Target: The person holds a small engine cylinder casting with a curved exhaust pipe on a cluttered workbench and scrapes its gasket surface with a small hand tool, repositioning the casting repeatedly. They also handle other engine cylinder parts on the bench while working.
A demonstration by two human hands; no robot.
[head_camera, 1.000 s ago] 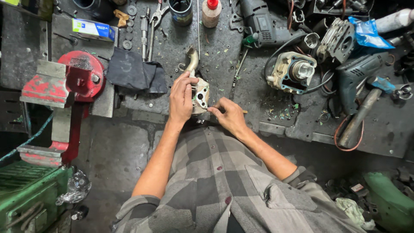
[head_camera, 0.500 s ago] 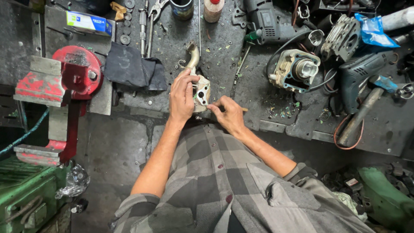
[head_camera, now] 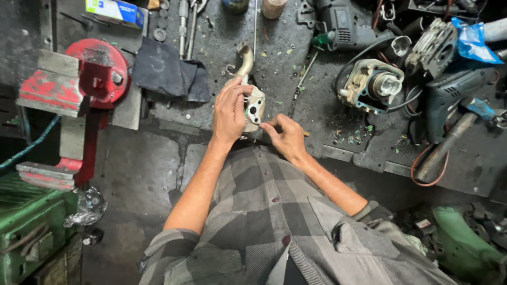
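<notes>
A: A dark, dirty workbench [head_camera: 296, 79] is seen from above, with a red vise [head_camera: 79, 89] fixed at its left edge and a grey drill [head_camera: 343, 26] laid further back.

B: And the hands?

A: The small metal engine part [head_camera: 254, 108] is gripped at the bench's front edge by the closed left hand [head_camera: 229, 111]. Its face is touched by the pinched fingertips of the right hand [head_camera: 285, 134].

head view | worn on head, faced steeply down | sat close above both forearms | took in workbench [head_camera: 296, 79] ahead, floor below | single view only
</notes>
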